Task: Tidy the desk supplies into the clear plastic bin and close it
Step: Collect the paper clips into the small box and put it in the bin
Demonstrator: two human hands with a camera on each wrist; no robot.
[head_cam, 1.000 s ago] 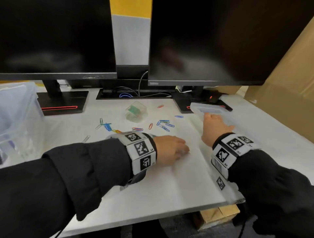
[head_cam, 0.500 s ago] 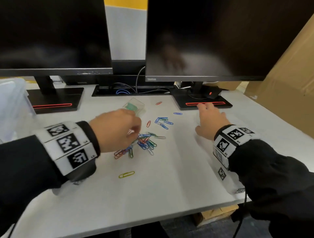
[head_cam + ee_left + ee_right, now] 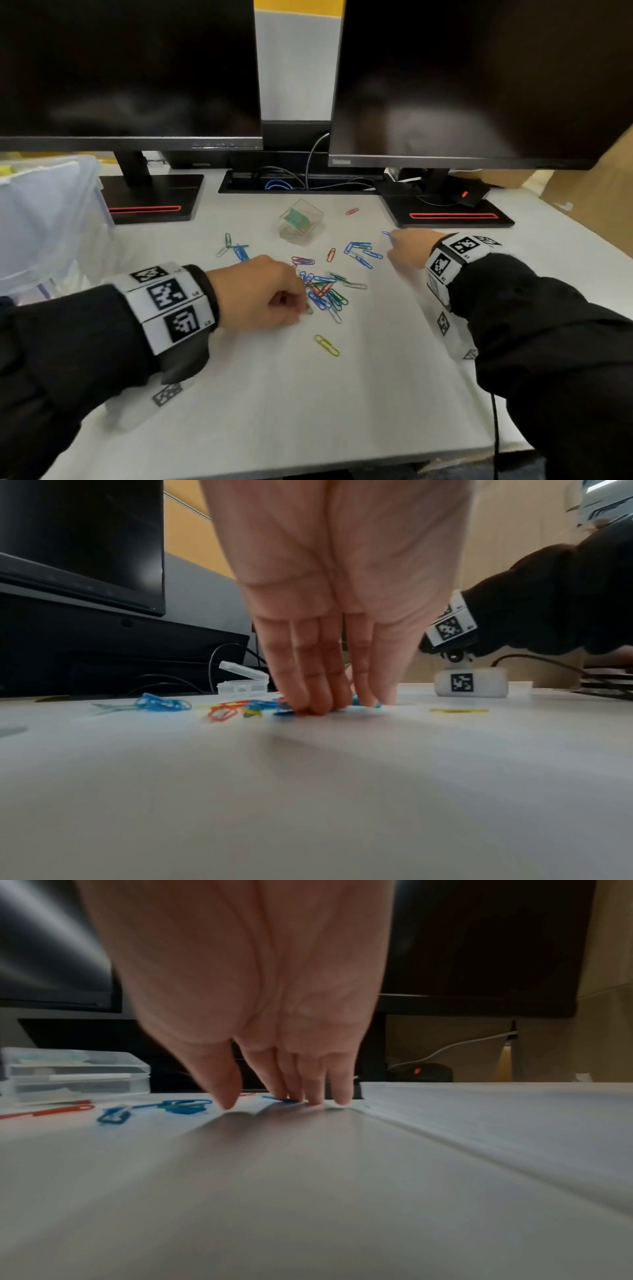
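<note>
Left hand [image 3: 255, 294]: knuckles up, fingers curled down onto the near-left edge of the heap of coloured wire paper clips [image 3: 323, 293]. In the left wrist view the fingertips [image 3: 313, 696] are bunched together on the clips and pressed to the white desk top [image 3: 274, 394]; reads as a pinch on a few clips, none lifted clear.

Right hand [image 3: 409, 248]: fingers extended and spread, tips on the desk. It holds nothing; a fingertip touches a lone blue paper clip [image 3: 281, 1099].

Landmark = small clear plastic clip box with its lid hinged open [image 3: 301, 221], standing between the two monitor bases.
- Main heap: just in front of the box.
- Blue-green cluster [image 3: 359, 251]: front-right of the box, beside the right hand.
- Small group [image 3: 234, 246]: front-left of the box.
- One red clip: right of the box, slightly behind it.
- One yellow clip [image 3: 327, 345]: well in front, beyond the heap.
- Large clear plastic bin [image 3: 48, 219]: far left of the box, at the desk edge, with no lid on it. Contents not legible.

Handling (judgement): the clips are light, stiff, thin wire with a smooth coating. They lie flat on a slick top, so they will likely skid rather than lift. Interlocked clips may come up in clumps and shed strays. Best hold: rake them together, then pinch a clump from two sides, or sweep it into a cupped palm. Singles: press one end so the other tips up, or slide it to the desk edge.
</note>
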